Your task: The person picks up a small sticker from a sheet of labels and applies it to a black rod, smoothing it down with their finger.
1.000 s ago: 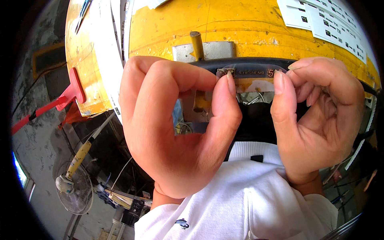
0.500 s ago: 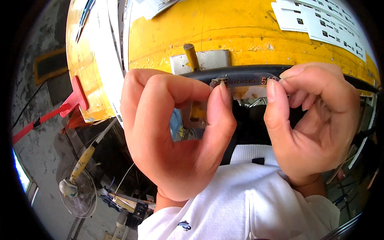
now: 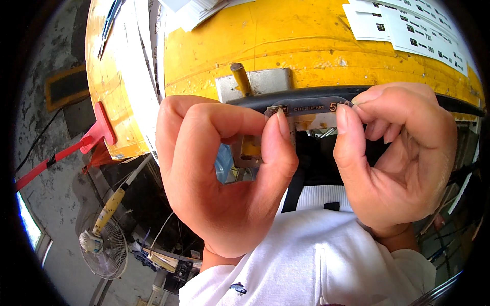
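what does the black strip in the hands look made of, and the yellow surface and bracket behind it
The black strip looks like rubber or soft plastic: matte, curving between the left hand and right hand. The yellow surface seems painted metal or wood; its glossy coat is chipped and scuffed. The bracket looks like bare grey metal, dull and flat.

Head view, downward, very close
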